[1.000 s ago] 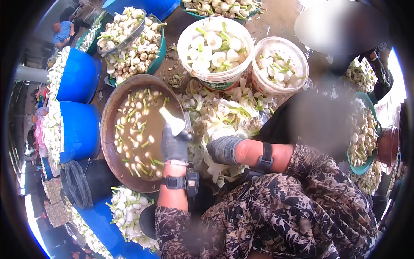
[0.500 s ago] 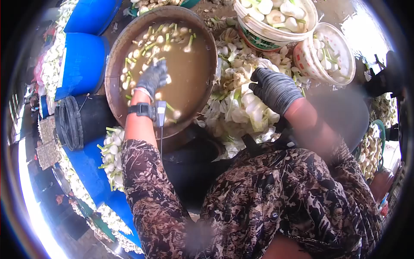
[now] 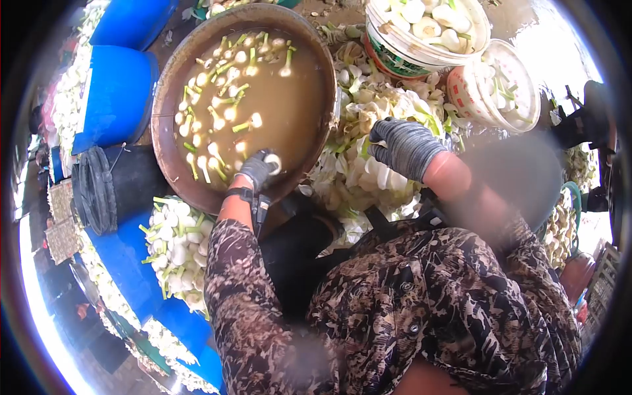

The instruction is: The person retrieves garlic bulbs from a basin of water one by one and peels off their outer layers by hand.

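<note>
Several garlic bulbs (image 3: 230, 113) with short green stems float in muddy water inside a wide round tub (image 3: 160, 118). At the tub's near side, my left hand (image 3: 259, 171), in a grey glove, has its fingers closed around a pale garlic bulb (image 3: 272, 162). My right hand (image 3: 406, 148), also gloved, hangs over a heap of white garlic peelings (image 3: 359, 161). Its fingers are curled in, and whatever they may hold is hidden.
Behind the peelings stands a white bucket (image 3: 421, 58) full of cleaned bulbs, with a smaller bucket (image 3: 461, 95) beside it. On the left are blue barrels (image 3: 118, 92), a black container (image 3: 135, 184) and a pile of stemmed garlic (image 3: 178, 243).
My left hand has moved down and right, from the floating bulbs to the tub's near side, and now grasps one bulb. My right hand has shifted slightly left and down.
</note>
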Available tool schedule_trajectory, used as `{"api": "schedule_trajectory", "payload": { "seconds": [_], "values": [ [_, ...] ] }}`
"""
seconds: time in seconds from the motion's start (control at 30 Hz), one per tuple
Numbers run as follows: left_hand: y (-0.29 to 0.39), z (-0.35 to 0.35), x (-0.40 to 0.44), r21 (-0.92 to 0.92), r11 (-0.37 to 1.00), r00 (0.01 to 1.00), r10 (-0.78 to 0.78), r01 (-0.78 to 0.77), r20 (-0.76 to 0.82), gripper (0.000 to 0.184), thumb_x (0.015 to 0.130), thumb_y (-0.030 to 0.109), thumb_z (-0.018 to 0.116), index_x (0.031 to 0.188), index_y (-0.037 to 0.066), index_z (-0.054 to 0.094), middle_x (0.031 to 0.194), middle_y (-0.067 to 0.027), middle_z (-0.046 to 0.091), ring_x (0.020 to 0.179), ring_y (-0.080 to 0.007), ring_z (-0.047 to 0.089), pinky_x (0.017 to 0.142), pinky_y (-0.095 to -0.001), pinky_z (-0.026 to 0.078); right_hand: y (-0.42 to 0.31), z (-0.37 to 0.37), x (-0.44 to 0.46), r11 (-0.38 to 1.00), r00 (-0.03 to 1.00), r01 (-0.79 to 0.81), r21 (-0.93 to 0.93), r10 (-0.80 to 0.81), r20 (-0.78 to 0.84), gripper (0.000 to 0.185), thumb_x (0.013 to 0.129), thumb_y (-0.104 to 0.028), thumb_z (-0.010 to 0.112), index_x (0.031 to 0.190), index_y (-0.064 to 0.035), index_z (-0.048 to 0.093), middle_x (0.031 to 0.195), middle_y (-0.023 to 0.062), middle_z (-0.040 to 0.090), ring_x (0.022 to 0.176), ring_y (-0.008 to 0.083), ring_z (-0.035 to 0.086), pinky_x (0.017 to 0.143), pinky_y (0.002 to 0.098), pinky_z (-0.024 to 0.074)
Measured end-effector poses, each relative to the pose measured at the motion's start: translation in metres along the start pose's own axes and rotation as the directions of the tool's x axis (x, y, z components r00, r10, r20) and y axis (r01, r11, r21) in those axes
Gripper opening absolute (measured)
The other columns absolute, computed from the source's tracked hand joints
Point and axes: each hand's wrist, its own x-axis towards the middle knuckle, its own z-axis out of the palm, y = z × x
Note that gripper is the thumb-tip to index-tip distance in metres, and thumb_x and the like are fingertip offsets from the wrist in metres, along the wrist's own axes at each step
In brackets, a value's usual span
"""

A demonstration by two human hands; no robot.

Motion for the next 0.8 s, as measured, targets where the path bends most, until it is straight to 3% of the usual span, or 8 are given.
{"api": "schedule_trajectory", "payload": {
  "seconds": [0.03,0.07,0.1,0.27,0.37,0.53,0.73,0.8],
  "values": [
    [0.009,-0.008,-0.002,-0.403,0.913,0.998,-0.060,0.064,0.023,0.045,0.087,0.010,0.064,0.131,0.006,0.053,0.115,-0.0129,0.064,0.104,-0.0233,0.062,0.093,-0.0317,0.050,0.002,0.002,0.000,0.999,0.997,0.046,0.014,-0.045,-0.055,0.029,0.086,-0.033,0.061,0.100,-0.0069,0.065,0.093,0.0180,0.067,0.088,0.0362,0.064,0.081,0.0455,0.0504],
    [0.017,-0.014,-0.001,-0.736,0.667,0.992,-0.101,0.119,0.069,0.045,0.086,0.004,0.064,0.130,0.006,0.054,0.111,-0.0094,0.065,0.099,-0.0183,0.063,0.090,-0.0288,0.051,0.002,0.002,0.000,0.996,0.990,0.089,0.023,-0.086,-0.113,0.029,0.086,-0.033,0.061,0.100,-0.0075,0.066,0.094,0.0181,0.067,0.090,0.0360,0.064,0.081,0.0452,0.0504],
    [0.027,-0.018,-0.003,-0.829,0.554,0.997,-0.068,0.072,0.041,0.047,0.085,0.000,0.066,0.130,0.006,0.055,0.108,-0.0053,0.066,0.097,-0.0134,0.061,0.087,-0.0264,0.052,0.000,0.001,-0.002,0.993,0.976,0.116,0.031,-0.108,-0.189,0.028,0.086,-0.032,0.061,0.099,-0.0085,0.067,0.095,0.0173,0.066,0.091,0.0359,0.063,0.082,0.0449,0.0506],
    [0.142,-0.042,-0.064,-0.668,0.702,0.968,0.203,-0.247,-0.146,0.042,0.085,0.006,0.069,0.125,0.001,0.057,0.115,-0.0071,0.063,0.100,-0.0142,0.060,0.089,-0.0273,0.051,-0.002,0.001,-0.005,0.875,0.836,0.392,0.284,-0.210,-0.507,0.019,0.088,-0.025,0.063,0.097,-0.0095,0.066,0.087,0.0136,0.067,0.081,0.0335,0.065,0.074,0.0427,0.0523],
    [0.191,-0.035,-0.095,-0.750,0.551,0.930,0.205,-0.366,-0.304,0.044,0.084,0.009,0.071,0.125,0.001,0.055,0.115,-0.0061,0.062,0.103,-0.0146,0.059,0.092,-0.0283,0.049,-0.003,-0.003,-0.010,0.864,0.785,0.419,0.280,-0.189,-0.590,0.017,0.087,-0.025,0.063,0.093,-0.0097,0.065,0.084,0.0130,0.067,0.078,0.0342,0.065,0.068,0.0429,0.0523],
    [0.221,-0.007,-0.108,-0.778,0.495,0.921,0.165,-0.386,-0.352,0.047,0.084,0.009,0.073,0.126,0.001,0.054,0.114,-0.0070,0.061,0.105,-0.0162,0.057,0.094,-0.0294,0.048,0.001,-0.011,-0.025,0.861,0.780,0.406,0.307,-0.151,-0.607,0.017,0.087,-0.025,0.063,0.092,-0.0093,0.064,0.082,0.0133,0.066,0.077,0.0340,0.064,0.068,0.0428,0.0518],
    [0.233,0.012,-0.111,-0.324,0.749,0.721,0.283,-0.578,-0.633,0.043,0.085,0.006,0.071,0.122,0.000,0.051,0.118,-0.0098,0.058,0.107,-0.0177,0.057,0.097,-0.0294,0.047,0.001,-0.014,-0.037,0.932,0.788,0.302,0.200,-0.126,-0.602,0.015,0.083,-0.022,0.063,0.089,-0.0085,0.062,0.075,0.0154,0.063,0.073,0.0351,0.063,0.067,0.0445,0.0510],
    [0.238,0.012,-0.114,-0.379,0.718,0.736,0.270,-0.583,-0.621,0.043,0.084,0.004,0.071,0.123,0.000,0.051,0.118,-0.0102,0.057,0.108,-0.0180,0.057,0.097,-0.0304,0.047,0.001,-0.016,-0.039,0.928,0.799,0.295,0.228,-0.108,-0.592,0.016,0.082,-0.023,0.063,0.088,-0.0074,0.062,0.074,0.0160,0.063,0.073,0.0355,0.063,0.067,0.0439,0.0510]
  ]
}}
